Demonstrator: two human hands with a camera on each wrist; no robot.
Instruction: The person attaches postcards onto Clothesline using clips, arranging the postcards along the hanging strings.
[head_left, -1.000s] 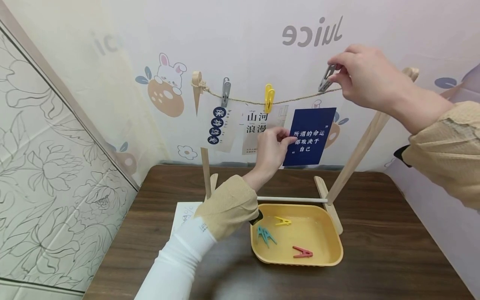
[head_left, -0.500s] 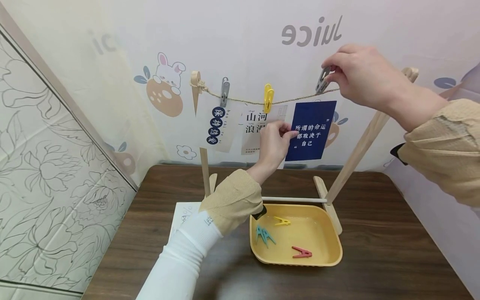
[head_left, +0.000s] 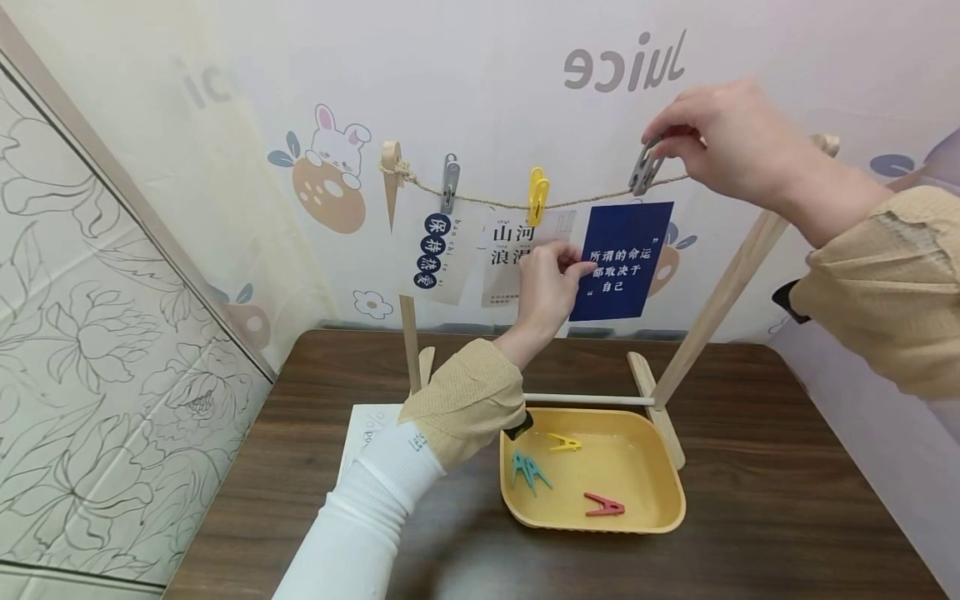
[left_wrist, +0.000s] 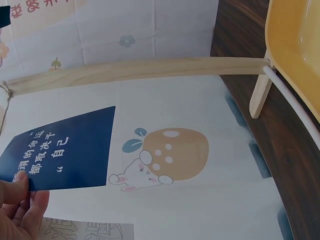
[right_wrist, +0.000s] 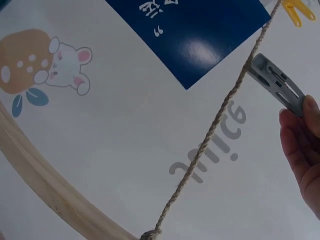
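My left hand [head_left: 551, 283] pinches the left edge of a dark blue card [head_left: 637, 237] with white lettering; the thumb lies on its face in the left wrist view. The card hangs upright, just under the twine line [head_left: 585, 201]. Higher up on the right, my right hand [head_left: 738, 146] holds a grey clothespin [right_wrist: 280, 82] by its handle end. Its tip meets the twine in the right wrist view, apart from the card's edge. A grey clothespin [head_left: 450, 183] and a yellow clothespin [head_left: 537, 197] hold two pale printed cards on the line; my left hand partly covers the middle card [head_left: 501, 279].
Wooden posts [head_left: 720, 312] carry the twine above a dark wooden table [head_left: 787, 500]. A yellow tray [head_left: 637, 521] holds a yellow clothespin [head_left: 564, 442], a red clothespin [head_left: 604, 505] and teal clothespins [head_left: 531, 471]. A white paper [head_left: 363, 429] lies partly under the left forearm.
The blue card has risen slightly toward the twine with my left hand. My right hand has shifted a little left, and the grey clothespin's tip is a bit lower at the twine.
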